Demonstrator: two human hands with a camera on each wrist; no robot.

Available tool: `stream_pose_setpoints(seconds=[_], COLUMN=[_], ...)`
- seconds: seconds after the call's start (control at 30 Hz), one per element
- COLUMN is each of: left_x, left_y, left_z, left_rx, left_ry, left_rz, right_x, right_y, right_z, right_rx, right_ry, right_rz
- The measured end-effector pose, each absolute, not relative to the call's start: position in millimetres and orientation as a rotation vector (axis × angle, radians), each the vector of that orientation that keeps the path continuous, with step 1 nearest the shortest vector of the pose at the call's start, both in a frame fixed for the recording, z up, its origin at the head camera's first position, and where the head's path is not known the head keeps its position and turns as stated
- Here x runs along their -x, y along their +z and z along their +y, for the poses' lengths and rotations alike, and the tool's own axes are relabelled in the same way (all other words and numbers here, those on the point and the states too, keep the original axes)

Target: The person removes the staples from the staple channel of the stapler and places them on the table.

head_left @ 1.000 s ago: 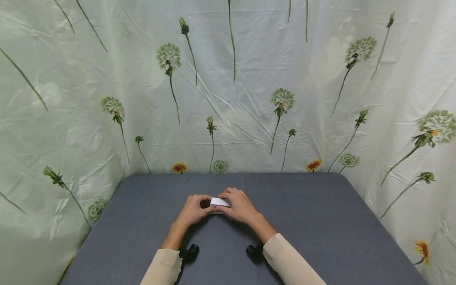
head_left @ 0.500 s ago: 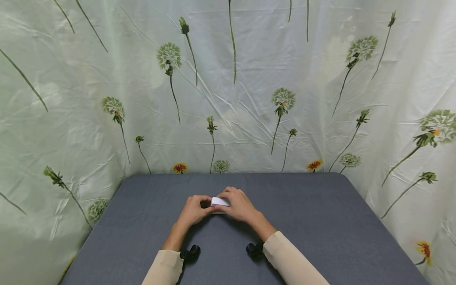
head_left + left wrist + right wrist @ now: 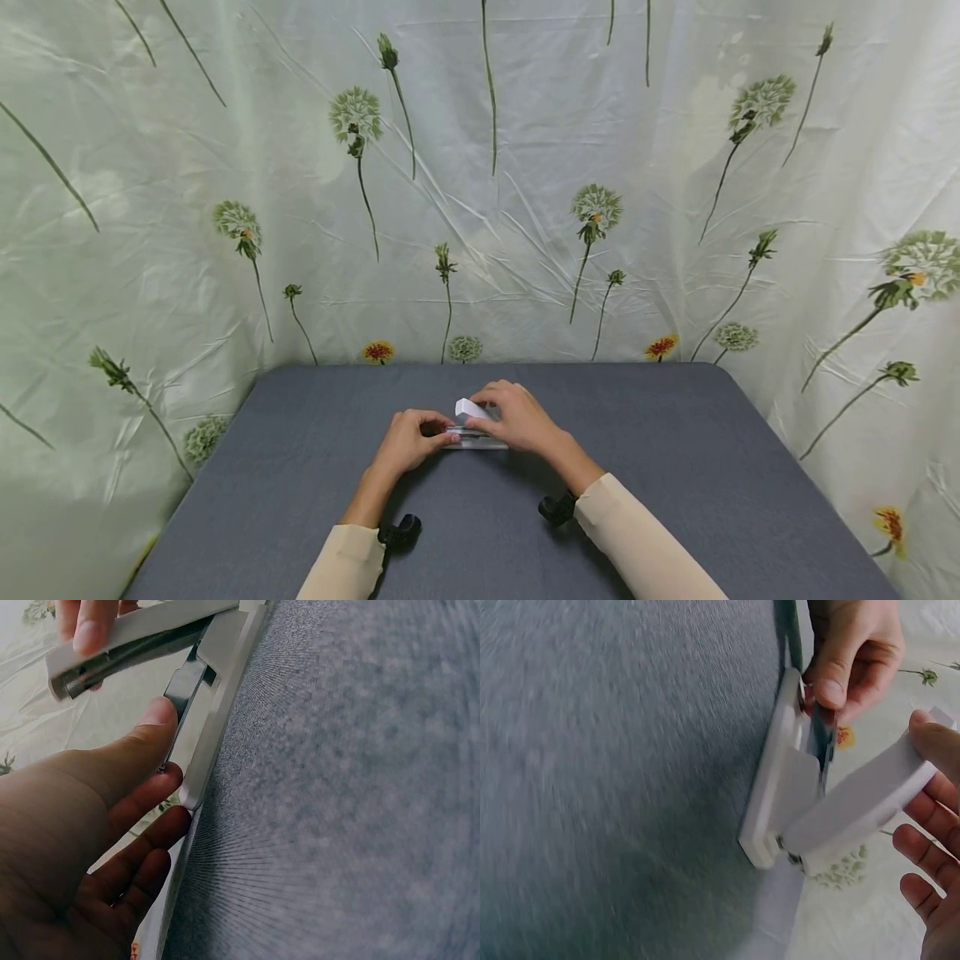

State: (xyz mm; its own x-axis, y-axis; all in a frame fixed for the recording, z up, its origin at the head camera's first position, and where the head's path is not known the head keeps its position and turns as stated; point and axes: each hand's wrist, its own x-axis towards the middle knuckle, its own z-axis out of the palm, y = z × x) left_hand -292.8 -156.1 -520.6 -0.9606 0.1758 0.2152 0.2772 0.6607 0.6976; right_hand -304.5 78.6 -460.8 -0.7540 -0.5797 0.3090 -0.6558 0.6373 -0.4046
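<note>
A white stapler (image 3: 483,445) stands on the table in front of both hands, its top cover (image 3: 870,799) swung up from the base (image 3: 769,799) at the rear hinge. Between cover and base, the metal staple magazine (image 3: 184,684) shows. My left hand (image 3: 405,440) pinches the front end of this magazine between thumb and fingers, with the other fingers curled beside the base tip. The free end of the raised cover is held by my right hand (image 3: 519,418), thumb on one side and fingers on the other. The inside of the magazine is hidden.
A dark grey cloth (image 3: 637,467) covers the table, whose far edge meets a pale curtain (image 3: 525,250) printed with dandelions. Black wrist mounts (image 3: 401,532) sit at both cuffs, close over the tabletop.
The right hand has moved up and to the right, lifting the stapler's cover away from the base, so the magazine now shows. The left hand has stayed nearly still.
</note>
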Motion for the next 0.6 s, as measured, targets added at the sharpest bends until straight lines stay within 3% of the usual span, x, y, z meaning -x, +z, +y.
stream_pose_setpoints(seconds=[0.6], left_x=[289.7], left_y=[-517.7], left_z=[-153.9], left_rx=[0.309], left_ry=[-1.236], left_rz=[-2.764], right_x=[297.3], right_y=[-438.3], right_z=[118.6], right_rx=[-0.959], right_ry=[0.807], right_rz=[-2.788])
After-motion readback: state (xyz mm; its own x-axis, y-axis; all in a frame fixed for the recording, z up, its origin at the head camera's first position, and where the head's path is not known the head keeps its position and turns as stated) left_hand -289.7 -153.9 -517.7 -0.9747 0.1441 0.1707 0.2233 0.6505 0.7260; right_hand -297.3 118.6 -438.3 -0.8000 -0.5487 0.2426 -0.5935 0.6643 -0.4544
